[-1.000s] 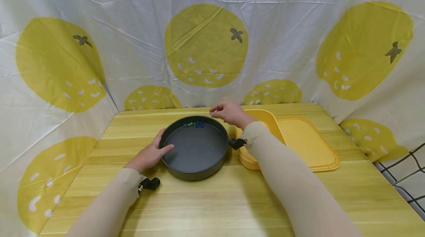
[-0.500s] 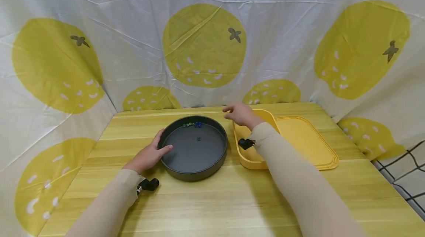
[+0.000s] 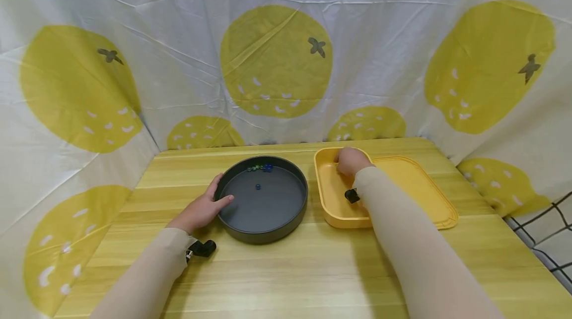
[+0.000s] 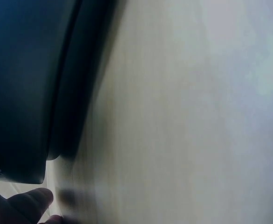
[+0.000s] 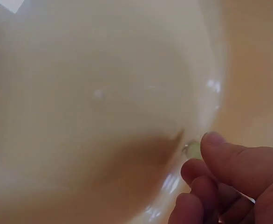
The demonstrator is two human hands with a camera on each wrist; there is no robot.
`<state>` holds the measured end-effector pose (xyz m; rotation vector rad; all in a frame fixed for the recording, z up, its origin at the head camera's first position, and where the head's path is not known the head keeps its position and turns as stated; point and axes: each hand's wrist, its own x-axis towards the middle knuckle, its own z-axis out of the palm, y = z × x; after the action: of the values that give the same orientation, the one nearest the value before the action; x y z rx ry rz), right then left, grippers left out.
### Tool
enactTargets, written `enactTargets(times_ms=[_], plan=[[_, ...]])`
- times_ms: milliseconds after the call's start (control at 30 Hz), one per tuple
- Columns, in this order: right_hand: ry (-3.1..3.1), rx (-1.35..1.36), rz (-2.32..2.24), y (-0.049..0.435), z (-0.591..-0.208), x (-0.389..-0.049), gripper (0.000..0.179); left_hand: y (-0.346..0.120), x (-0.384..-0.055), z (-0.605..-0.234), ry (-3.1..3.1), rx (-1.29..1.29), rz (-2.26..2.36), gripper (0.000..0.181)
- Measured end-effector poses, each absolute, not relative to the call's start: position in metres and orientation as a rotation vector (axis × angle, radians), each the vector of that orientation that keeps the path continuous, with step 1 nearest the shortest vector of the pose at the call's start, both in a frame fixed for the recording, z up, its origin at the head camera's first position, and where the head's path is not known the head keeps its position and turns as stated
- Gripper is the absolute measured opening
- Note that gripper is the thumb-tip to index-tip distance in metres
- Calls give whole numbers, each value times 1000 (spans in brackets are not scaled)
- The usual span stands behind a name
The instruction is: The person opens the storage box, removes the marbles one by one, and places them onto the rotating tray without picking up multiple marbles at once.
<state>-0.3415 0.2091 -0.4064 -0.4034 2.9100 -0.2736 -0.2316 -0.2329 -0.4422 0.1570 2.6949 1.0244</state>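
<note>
My left hand (image 3: 201, 211) holds a round dark grey cake pan (image 3: 268, 210) at its left side, thumb over the rim and fingers along the outer wall. Several green and blue marbles (image 3: 267, 167) lie together along the pan's far inner edge. A single dark blue marble (image 3: 257, 187) sits apart from them on the pan floor. My right hand (image 3: 352, 161) is down inside a yellow plastic box (image 3: 330, 197), at its far end. In the right wrist view, thumb and forefinger pinch a pale greenish clear marble (image 5: 193, 150) by the box's curved wall.
A flat yellow lid (image 3: 415, 192) lies on the wooden table (image 3: 286, 279), right of the box and partly behind the right sleeve. A white curtain (image 3: 375, 51) with yellow fruit print hangs behind the table. Black wire grid (image 3: 547, 239) stands past the right edge.
My right hand let a dark blue marble go into the pan, where it rolled left. It then moved right and down into the yellow box. My left hand stayed on the pan.
</note>
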Motion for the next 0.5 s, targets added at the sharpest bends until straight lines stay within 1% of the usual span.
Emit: enactTargets(times_ms=[133,267,400,500], plan=[[2943,-444,-215,211,-413,-343,28,-231,-231,-443,2699,157,1021,91],[2967,-470,-241,215,-417,-345,25,-231,-231,-442,2707,160,1021,91],[2933,-399,-501,214,-411,-345,24,-232,-231,-442,2707,161,1021,91],[2851,-355,-763,200,-395,-343,30,-234,-231,-441,2708,158,1020,91]])
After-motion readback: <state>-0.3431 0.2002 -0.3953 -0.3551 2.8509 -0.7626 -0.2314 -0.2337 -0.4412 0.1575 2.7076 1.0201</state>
